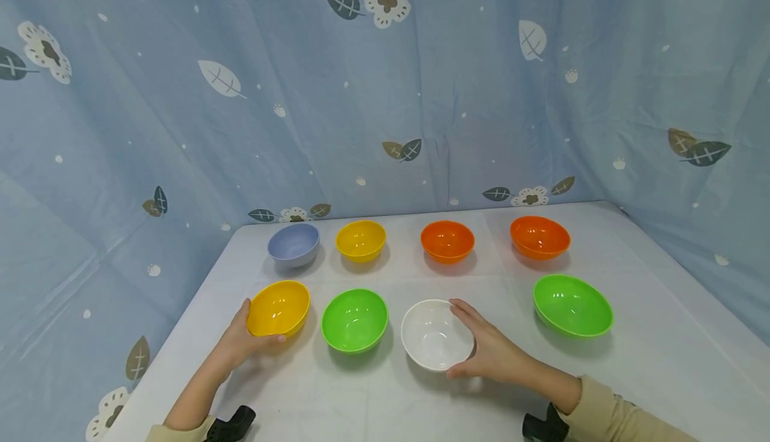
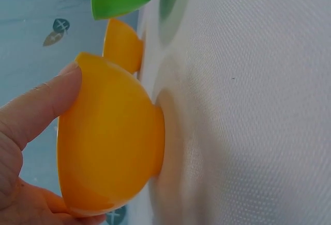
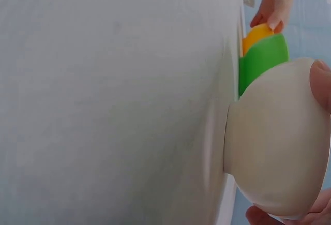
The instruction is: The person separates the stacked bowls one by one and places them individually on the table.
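My left hand point(image 1: 245, 343) holds a yellow-orange bowl point(image 1: 279, 309) by its near left side, thumb at the rim and fingers round the far edge. In the left wrist view, the same bowl point(image 2: 106, 137) stands upright with its foot at the cloth. On the right, a white bowl point(image 1: 438, 335) is gripped by my right hand point(image 1: 490, 352), thumb on the near side and fingers on the far rim. Its foot is at the cloth in the right wrist view, where the white bowl point(image 3: 279, 142) hides part of the fingers. Between the two held bowls sits a green bowl point(image 1: 355, 321), untouched.
Along the back of the white-covered table point(image 1: 337, 402) stand a lavender bowl point(image 1: 293, 245), a yellow bowl point(image 1: 361, 241), an orange bowl point(image 1: 448, 242) and another orange bowl point(image 1: 539, 237). A wider green bowl point(image 1: 573, 306) lies to the right. A blue patterned curtain point(image 1: 313, 94) hangs behind.
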Available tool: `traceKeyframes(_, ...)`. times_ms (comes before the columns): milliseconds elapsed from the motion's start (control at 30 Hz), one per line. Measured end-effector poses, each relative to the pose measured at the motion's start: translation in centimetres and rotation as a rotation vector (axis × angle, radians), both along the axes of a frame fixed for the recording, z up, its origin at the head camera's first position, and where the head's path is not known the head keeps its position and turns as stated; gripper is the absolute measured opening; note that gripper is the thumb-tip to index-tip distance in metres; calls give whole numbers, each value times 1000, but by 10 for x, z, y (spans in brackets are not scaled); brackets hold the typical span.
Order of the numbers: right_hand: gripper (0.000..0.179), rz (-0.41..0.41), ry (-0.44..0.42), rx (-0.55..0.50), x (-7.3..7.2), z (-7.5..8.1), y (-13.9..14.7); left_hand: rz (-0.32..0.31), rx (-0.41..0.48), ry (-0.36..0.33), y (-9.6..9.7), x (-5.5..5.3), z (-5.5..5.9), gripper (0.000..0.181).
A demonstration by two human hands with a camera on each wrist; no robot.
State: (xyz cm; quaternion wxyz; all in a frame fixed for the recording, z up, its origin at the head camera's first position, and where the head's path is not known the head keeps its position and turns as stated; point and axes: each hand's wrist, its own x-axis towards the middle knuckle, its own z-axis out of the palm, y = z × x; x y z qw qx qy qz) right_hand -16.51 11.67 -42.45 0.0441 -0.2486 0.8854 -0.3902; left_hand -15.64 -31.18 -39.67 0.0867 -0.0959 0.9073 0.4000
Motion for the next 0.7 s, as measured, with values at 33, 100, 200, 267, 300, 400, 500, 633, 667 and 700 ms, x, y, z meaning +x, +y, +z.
traceKeyframes(33,109,-5,-2,1,0,0,1,0,0,1,0,0,0,120)
traceKeyframes(100,109,-7,15,6,0,1,2,3,0,0,0,1,0,120)
traceKeyframes(200,108,-10,53,13,-1,1,5,5,-8,-2,1,1,0,119)
traceKeyframes(267,107,-10,78,17,-2,0,7,7,-14,-4,1,1,-1,119)
traceKeyframes(300,107,-11,81,15,-3,-1,7,8,-16,-4,1,1,-1,119)
traceKeyframes(400,108,-21,64,2,-5,-2,9,10,-16,-5,1,1,-1,118)
traceKeyframes(500,108,-38,31,-8,-7,-3,10,10,-12,-6,1,1,-1,118)
traceKeyframes(633,108,-58,15,-8,-11,-3,12,9,-11,-2,2,1,-1,119)
traceKeyframes(667,107,-61,14,-8,-11,-3,12,8,-11,-1,2,1,-1,119)
traceKeyframes(700,107,-64,15,-5,-12,-3,12,8,-11,0,2,1,-1,119)
